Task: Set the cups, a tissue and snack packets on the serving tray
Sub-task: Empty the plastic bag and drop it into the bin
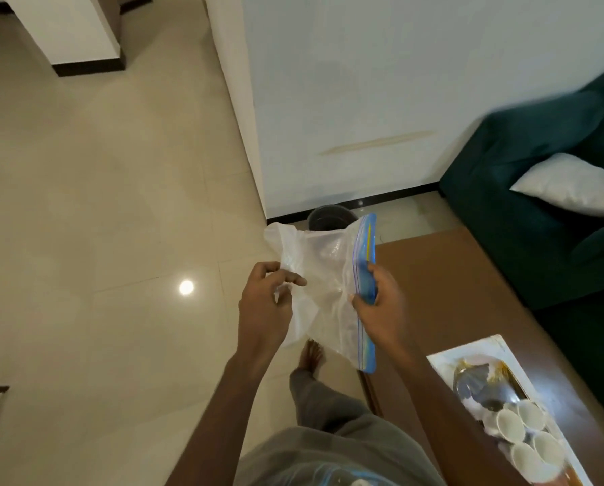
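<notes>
A: Now, head view. Hands?
B: Left hand [265,299] pinches the clear film of the bag [325,275]. Right hand [377,303] grips its blue zip edge, above the floor.
A: Tray?
B: Tray [468,349] on desk [433,275], low right, with cups [525,429] inside.
A: Method?
B: Probably opening the bag: pull both sides evenly, over the tray. Writing: none legible.

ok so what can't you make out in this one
Head view, the only one:
- zip bag: clear and crumpled, so whether anything is inside cannot be told.
- serving tray: cut off by the lower right edge.
- cups on it: blurred and partly cut off, so the count is unsure.
- shiny packet beside them: too blurred to read.
- dark bin: mostly hidden behind the zip bag.
</notes>
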